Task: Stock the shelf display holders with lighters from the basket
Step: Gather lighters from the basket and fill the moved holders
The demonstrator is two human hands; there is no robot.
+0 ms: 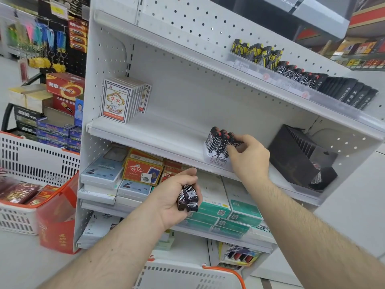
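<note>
basket (pixel 31 163): white slatted one at the left edge of frame, on the floor beside the shelf unit; a second white basket (pixel 187 274) with an orange handle sits bottom centre. I can't see lighters in either.

left hand (pixel 179 192): centre frame, below the middle shelf (pixel 145 132). Fingers curled round a small bunch of black-and-white lighters (pixel 188 198), I count two or three. Long axes run roughly up-down in frame, lying side by side in the palm; I can't tell which end is the striker end.

shelf lighters (pixel 220 140): row standing in the clear display holder (pixel 216 159) at the front lip of the middle shelf, centre-right. Upright, long axis vertical, red-tipped heads up, printed faces toward me.

right hand (pixel 248 157): right of centre, at the holder. Fingers (pixel 234 150) pinch the right-most lighter in the row, thumb side hidden behind it.

step: I read this as seating one lighter into the holder, next to those already in.

next move: I'd let go once it stands flush, then take one from the left hand, turn it heads-up and slot it just right of the row.

risk: the row is packed close; a sideways nudge could tip the neighbours.
</note>
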